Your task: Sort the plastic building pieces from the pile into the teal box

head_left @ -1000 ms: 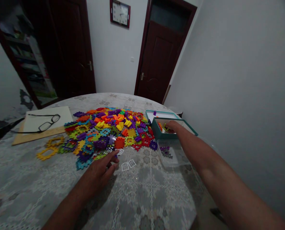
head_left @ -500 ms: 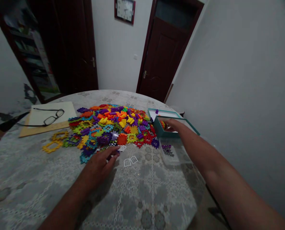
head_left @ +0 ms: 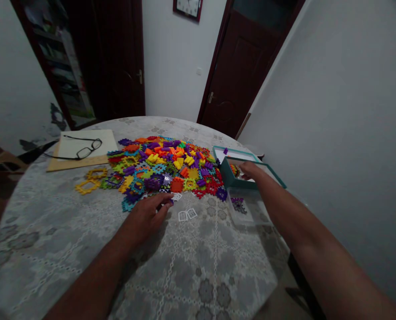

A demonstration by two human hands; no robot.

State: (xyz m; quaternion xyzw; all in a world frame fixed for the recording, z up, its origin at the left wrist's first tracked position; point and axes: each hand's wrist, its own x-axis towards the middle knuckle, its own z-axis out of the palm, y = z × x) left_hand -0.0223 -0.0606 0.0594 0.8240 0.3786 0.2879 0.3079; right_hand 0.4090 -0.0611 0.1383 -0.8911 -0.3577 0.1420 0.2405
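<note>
Left hand (head_left: pixel 154 213) is being held low over the bench (head_left: pixel 171 266) at the near edge of the toy pile (head_left: pixel 164 164). Its fingers are being kept loosely bent, thumb apart from the index finger; a purple bit (head_left: pixel 171 202) is being seen at the fingertips, whether gripped or just lying there cannot be told. White lattice piece (head_left: pixel 177 197) is being shown just past the fingertips. Two white grid pieces (head_left: pixel 187 215) are being laid out flat to the right of that hand, apart from it.

Right hand (head_left: pixel 249 170) is being held in the mouth of the teal box (head_left: pixel 239 181), fingers bent downward; its grasp is being hidden, so hold and opening cannot be told. Colored pieces (head_left: pixel 234 170) are being contained in the box, left end, beside the fingers.

Teal-rimmed lid (head_left: pixel 241 153) is being seen behind the box, a purple block (head_left: pixel 225 151) on it. Clear tray (head_left: pixel 251 215) is being placed in front of the box, purple and gray pieces (head_left: pixel 239 205) inside. Yellow frames (head_left: pixel 87 186) are being spread left of the pile; glasses (head_left: pixel 83 153) are being supported by paper on a board (head_left: pixel 84 164).
</note>
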